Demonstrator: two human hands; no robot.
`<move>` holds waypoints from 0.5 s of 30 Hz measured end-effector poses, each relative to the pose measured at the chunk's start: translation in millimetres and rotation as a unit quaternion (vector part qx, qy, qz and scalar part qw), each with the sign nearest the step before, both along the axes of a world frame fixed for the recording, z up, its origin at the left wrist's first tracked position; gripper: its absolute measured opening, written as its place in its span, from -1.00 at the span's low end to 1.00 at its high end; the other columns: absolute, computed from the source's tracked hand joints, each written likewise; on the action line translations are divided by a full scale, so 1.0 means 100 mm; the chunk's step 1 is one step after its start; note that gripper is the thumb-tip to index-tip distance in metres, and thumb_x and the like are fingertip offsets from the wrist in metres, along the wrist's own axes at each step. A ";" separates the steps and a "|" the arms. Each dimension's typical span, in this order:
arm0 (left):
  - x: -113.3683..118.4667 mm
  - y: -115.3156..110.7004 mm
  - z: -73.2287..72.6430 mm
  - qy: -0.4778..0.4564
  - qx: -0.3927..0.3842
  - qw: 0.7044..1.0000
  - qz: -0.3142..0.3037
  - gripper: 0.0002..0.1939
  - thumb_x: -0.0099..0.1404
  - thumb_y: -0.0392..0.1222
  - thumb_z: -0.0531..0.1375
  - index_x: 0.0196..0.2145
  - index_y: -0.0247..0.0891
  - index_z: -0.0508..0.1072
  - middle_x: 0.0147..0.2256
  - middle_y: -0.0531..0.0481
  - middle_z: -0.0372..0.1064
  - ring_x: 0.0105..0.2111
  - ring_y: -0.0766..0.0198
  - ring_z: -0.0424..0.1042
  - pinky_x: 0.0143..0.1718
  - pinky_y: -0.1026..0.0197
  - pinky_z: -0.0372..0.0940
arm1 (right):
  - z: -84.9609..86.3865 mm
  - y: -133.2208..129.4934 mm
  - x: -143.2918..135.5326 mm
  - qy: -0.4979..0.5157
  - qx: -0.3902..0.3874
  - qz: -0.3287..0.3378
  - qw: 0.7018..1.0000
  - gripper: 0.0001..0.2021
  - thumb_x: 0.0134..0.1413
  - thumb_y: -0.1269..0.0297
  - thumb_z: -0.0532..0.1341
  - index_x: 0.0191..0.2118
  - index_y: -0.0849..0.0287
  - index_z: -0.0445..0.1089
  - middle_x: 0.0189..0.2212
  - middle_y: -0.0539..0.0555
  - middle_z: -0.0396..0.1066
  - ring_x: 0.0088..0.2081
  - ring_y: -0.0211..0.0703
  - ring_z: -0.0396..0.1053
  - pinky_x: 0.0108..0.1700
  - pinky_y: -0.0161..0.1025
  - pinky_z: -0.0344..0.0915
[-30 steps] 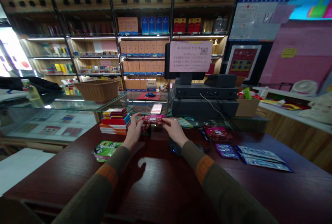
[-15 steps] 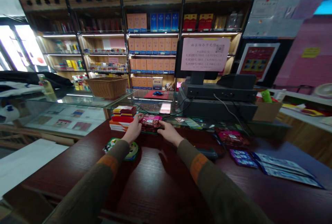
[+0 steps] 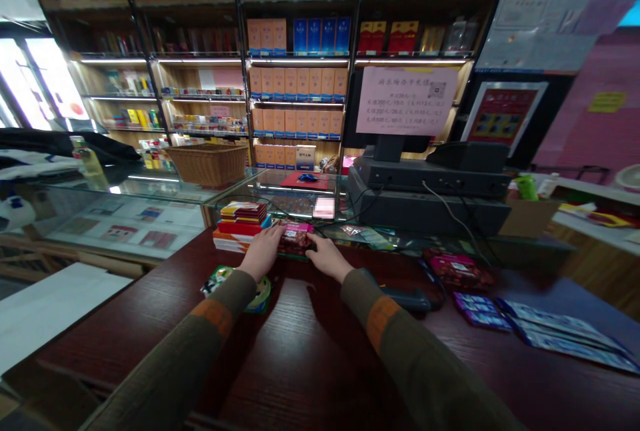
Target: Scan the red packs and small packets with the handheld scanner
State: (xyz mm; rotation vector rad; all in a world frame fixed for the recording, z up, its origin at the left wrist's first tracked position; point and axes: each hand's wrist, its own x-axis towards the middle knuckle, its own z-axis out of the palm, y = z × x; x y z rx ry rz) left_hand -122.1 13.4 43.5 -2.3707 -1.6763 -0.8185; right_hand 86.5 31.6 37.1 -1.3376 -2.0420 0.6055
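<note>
A pink-and-brown snack packet (image 3: 296, 238) lies at the far side of the dark red wooden table, on at least one similar packet. My left hand (image 3: 263, 251) is laid over its left end, fingers closed against it. From the right, my right hand (image 3: 327, 256) grips the other end between thumb and fingers. Just left of the packet stands a stack of red, yellow and white boxes (image 3: 242, 224). Below my left wrist a green packet (image 3: 260, 296) is partly hidden by the sleeve.
To the right lie a dark handheld scanner (image 3: 407, 299), another pink-and-brown packet (image 3: 457, 270), a purple packet (image 3: 481, 311) and long blue packets (image 3: 570, 332). Behind are a monitor with a paper sign (image 3: 407, 101), a wicker basket (image 3: 207, 164) and a glass counter (image 3: 145, 214).
My left hand has shifted a little, its fingers now reaching farther over the packet. My right hand stays at the right end. The view has turned slightly left.
</note>
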 end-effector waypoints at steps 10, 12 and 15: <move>-0.02 0.00 -0.03 0.039 0.002 0.998 0.047 -0.54 0.35 -0.42 -0.03 0.14 -0.21 0.36 0.14 -0.24 0.39 0.12 0.02 0.38 0.13 -0.07 0.25 | 0.05 0.03 -0.06 -0.069 0.009 0.000 0.998 -0.43 0.15 0.35 0.15 0.31 0.15 0.28 0.20 0.20 0.39 0.23 0.13 0.28 0.27 0.00 0.17; -0.04 0.01 -0.04 0.040 0.001 0.998 0.043 -0.54 0.36 -0.42 -0.04 0.15 -0.24 0.36 0.15 -0.26 0.38 0.12 0.00 0.38 0.13 -0.08 0.25 | 0.04 0.05 -0.07 -0.076 0.008 -0.003 0.997 -0.42 0.15 0.35 0.15 0.31 0.15 0.27 0.21 0.18 0.38 0.24 0.13 0.28 0.27 0.00 0.16; -0.04 0.01 -0.04 0.038 0.004 0.998 0.041 -0.55 0.38 -0.40 -0.05 0.16 -0.26 0.34 0.16 -0.28 0.38 0.13 -0.01 0.38 0.13 -0.08 0.25 | 0.02 0.07 -0.07 -0.082 0.009 -0.001 0.997 -0.42 0.15 0.35 0.14 0.32 0.13 0.26 0.22 0.15 0.37 0.24 0.11 0.26 0.28 -0.01 0.15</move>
